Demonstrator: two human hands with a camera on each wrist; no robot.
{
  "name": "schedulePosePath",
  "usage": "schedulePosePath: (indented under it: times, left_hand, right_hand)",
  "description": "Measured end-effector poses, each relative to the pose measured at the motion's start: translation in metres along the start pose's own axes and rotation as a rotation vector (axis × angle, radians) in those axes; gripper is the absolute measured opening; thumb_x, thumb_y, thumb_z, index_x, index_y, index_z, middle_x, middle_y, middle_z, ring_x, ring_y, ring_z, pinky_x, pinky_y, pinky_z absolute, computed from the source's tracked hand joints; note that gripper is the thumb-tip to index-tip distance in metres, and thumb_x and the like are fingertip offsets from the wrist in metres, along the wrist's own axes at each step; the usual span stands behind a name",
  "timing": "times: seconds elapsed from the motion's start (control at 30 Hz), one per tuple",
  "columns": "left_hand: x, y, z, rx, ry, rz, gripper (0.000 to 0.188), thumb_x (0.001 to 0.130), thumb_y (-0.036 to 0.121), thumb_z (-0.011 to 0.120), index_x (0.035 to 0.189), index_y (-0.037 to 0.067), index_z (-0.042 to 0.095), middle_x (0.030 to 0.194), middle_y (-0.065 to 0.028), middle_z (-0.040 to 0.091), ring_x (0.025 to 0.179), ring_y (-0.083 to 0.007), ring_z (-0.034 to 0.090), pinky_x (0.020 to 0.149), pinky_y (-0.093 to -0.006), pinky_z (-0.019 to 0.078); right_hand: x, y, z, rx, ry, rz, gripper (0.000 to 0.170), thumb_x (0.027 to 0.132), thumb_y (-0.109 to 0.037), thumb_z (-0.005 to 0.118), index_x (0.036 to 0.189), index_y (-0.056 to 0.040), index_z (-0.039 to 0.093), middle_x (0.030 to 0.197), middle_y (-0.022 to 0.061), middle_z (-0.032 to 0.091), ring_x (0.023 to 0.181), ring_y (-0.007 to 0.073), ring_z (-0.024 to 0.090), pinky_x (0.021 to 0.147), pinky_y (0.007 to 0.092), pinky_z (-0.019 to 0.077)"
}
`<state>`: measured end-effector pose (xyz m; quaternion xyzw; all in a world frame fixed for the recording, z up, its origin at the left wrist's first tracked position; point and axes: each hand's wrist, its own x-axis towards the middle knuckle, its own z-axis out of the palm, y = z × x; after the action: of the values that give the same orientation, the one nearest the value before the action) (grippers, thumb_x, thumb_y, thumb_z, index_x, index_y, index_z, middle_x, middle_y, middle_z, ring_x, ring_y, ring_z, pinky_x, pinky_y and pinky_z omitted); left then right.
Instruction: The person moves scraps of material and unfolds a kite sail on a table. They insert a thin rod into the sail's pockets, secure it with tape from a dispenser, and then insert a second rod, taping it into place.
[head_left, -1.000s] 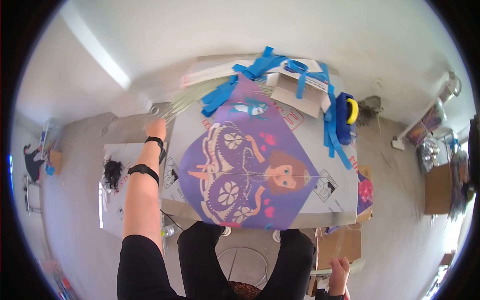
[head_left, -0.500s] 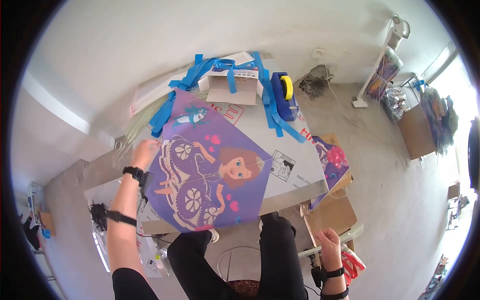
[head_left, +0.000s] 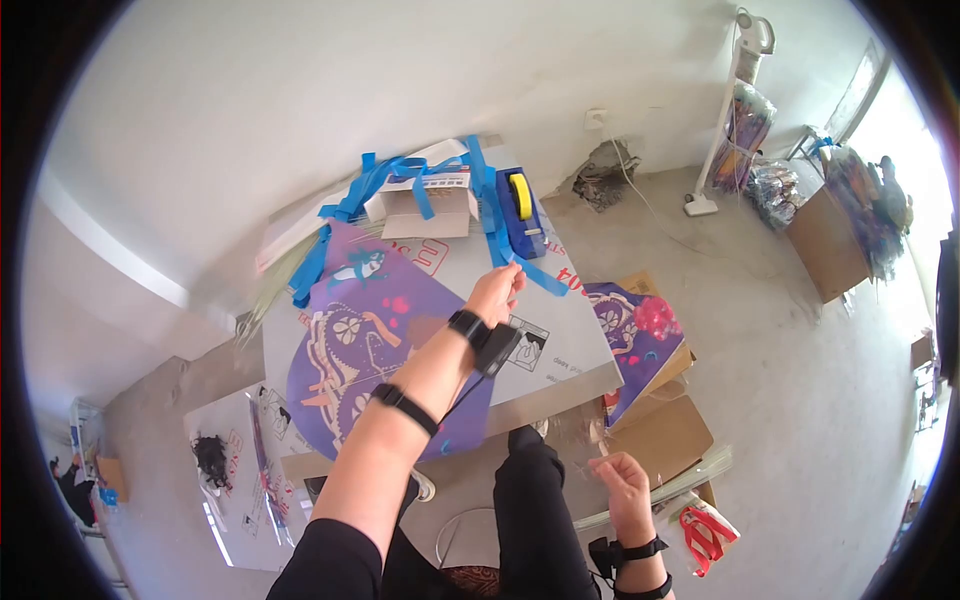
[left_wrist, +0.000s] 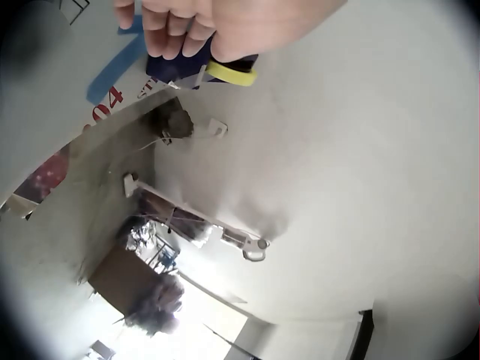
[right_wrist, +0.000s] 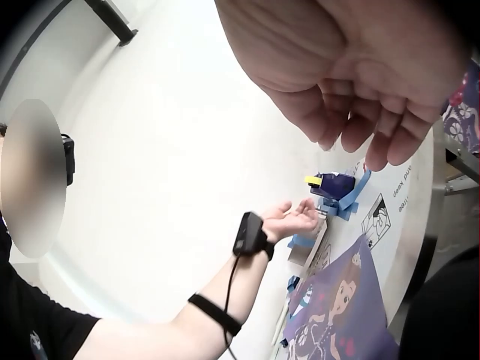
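Note:
My left hand (head_left: 497, 293) is over the right part of the table, fingers loosely bent, beside blue ribbon strips (head_left: 497, 225) and a dark blue tape dispenser (head_left: 522, 215) with a yellow ring. In the left wrist view, its fingertips overlap the dispenser (left_wrist: 176, 69); nothing shows in its grasp. A purple diamond-shaped kite sheet (head_left: 370, 290) printed with a princess lies on the table, partly hidden under my left forearm. Low at the right, my right hand (head_left: 627, 490) hovers off the table edge with relaxed, bent fingers. Nothing shows between them in the right wrist view.
An open white box (head_left: 430, 212) stands at the table's back, with pale thin sticks (head_left: 265, 295) at its left. Beside the table's right edge are another printed purple sheet (head_left: 640, 325) and cardboard (head_left: 660, 435). A white stick vacuum (head_left: 722, 130) leans by the wall.
My left hand has swung from the sticks at the table's left, across the kite sheet, to the dispenser side. The right hand stays low at the right. The head view has turned rightward.

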<state>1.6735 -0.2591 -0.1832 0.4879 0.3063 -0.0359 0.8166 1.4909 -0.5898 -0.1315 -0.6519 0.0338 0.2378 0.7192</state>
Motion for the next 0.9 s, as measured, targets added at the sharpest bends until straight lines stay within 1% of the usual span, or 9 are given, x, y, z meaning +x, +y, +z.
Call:
schedulePosePath:
  times: [0.1, 0.3, 0.5, 0.57, 0.67, 0.73, 0.77, 0.83, 0.9]
  left_hand:
    - [0.066, -0.01, 0.012, -0.056, 0.037, -0.024, 0.024, 0.086, 0.041, 0.055, 0.093, 0.018, 0.055, 0.089, 0.006, 0.058, 0.085, -0.0083, 0.052, 0.072, -0.036, 0.0342]
    - [0.115, -0.002, 0.015, -0.077, 0.035, 0.026, 0.017, 0.085, 0.035, 0.057, 0.091, 0.019, 0.058, 0.09, 0.0059, 0.06, 0.084, -0.0083, 0.054, 0.071, -0.0327, 0.0341]
    - [0.112, -0.003, 0.018, -0.072, 0.09, 0.027, 0.016, 0.081, 0.03, 0.063, 0.091, 0.016, 0.061, 0.085, 0.0057, 0.061, 0.077, -0.0069, 0.054, 0.071, -0.0305, 0.0331]
    - [0.109, -0.006, 0.021, -0.074, 0.112, 0.044, 0.015, 0.08, 0.028, 0.064, 0.088, 0.015, 0.062, 0.083, 0.0053, 0.061, 0.075, -0.0069, 0.053, 0.072, -0.0303, 0.0327]
    - [0.123, -0.016, 0.015, 0.001, 0.158, 0.134, 0.012, 0.078, 0.022, 0.066, 0.085, 0.014, 0.064, 0.079, 0.0038, 0.06, 0.069, -0.0072, 0.052, 0.066, -0.0296, 0.0341]
    - [0.14, -0.026, 0.003, 0.153, 0.041, 0.138, 0.009, 0.077, 0.017, 0.066, 0.084, 0.012, 0.064, 0.077, 0.0026, 0.06, 0.065, -0.0086, 0.051, 0.057, -0.0278, 0.0339]
    - [0.14, -0.031, 0.003, 0.144, 0.044, 0.141, 0.009, 0.077, 0.017, 0.066, 0.084, 0.012, 0.064, 0.077, 0.0026, 0.06, 0.065, -0.0086, 0.051, 0.057, -0.0278, 0.0339]
    - [0.134, -0.041, 0.011, -0.047, 0.217, 0.1, 0.009, 0.076, 0.015, 0.066, 0.084, 0.011, 0.064, 0.075, 0.0023, 0.058, 0.062, -0.0091, 0.05, 0.049, -0.0256, 0.0325]
    - [0.101, -0.026, 0.007, -0.17, 0.121, 0.155, 0.012, 0.078, 0.016, 0.066, 0.089, 0.011, 0.062, 0.073, 0.0033, 0.056, 0.065, -0.0078, 0.05, 0.053, -0.024, 0.0355]
  right_hand:
    - [-0.002, -0.002, 0.001, -0.021, -0.009, 0.055, 0.009, 0.088, -0.008, 0.054, 0.085, 0.0007, 0.057, 0.088, 0.0061, 0.061, 0.082, 0.0101, 0.053, 0.08, 0.0228, 0.0385]
    - [-0.008, 0.019, -0.006, -0.068, -0.015, 0.053, 0.001, 0.085, -0.001, 0.055, 0.086, -0.0003, 0.055, 0.091, 0.0062, 0.06, 0.085, 0.0098, 0.053, 0.08, 0.0231, 0.04]
    - [-0.012, 0.043, -0.018, -0.149, -0.025, -0.002, 0.003, 0.085, -0.001, 0.055, 0.083, -0.0003, 0.054, 0.091, 0.0067, 0.06, 0.086, 0.0111, 0.053, 0.08, 0.0242, 0.0406]
    - [-0.008, 0.045, -0.02, -0.207, 0.011, 0.003, 0.007, 0.08, -0.001, 0.06, 0.077, 0.0015, 0.055, 0.086, 0.011, 0.061, 0.086, 0.0184, 0.058, 0.077, 0.0274, 0.044]
    - [-0.004, 0.058, -0.021, -0.21, 0.034, -0.02, 0.006, 0.079, -0.001, 0.061, 0.078, 0.0011, 0.055, 0.086, 0.0114, 0.061, 0.083, 0.0192, 0.059, 0.076, 0.0277, 0.0445]
    - [-0.002, 0.054, -0.02, -0.303, 0.034, -0.062, 0.006, 0.079, -0.001, 0.061, 0.077, 0.0009, 0.056, 0.086, 0.0112, 0.061, 0.082, 0.019, 0.059, 0.075, 0.0277, 0.0447]
    - [-0.001, 0.05, -0.02, -0.388, 0.034, -0.111, 0.005, 0.078, -0.001, 0.061, 0.077, 0.0008, 0.056, 0.085, 0.0111, 0.061, 0.082, 0.0189, 0.059, 0.074, 0.0277, 0.045]
    - [-0.001, 0.048, -0.024, -0.444, 0.07, -0.124, 0.005, 0.078, -0.001, 0.061, 0.077, 0.0006, 0.057, 0.082, 0.0105, 0.061, 0.078, 0.0179, 0.058, 0.071, 0.0274, 0.0454]
    - [-0.008, 0.05, -0.033, -0.492, 0.111, -0.129, 0.005, 0.077, -0.001, 0.061, 0.076, 0.0004, 0.057, 0.079, 0.0099, 0.06, 0.075, 0.017, 0.058, 0.069, 0.0271, 0.0458]
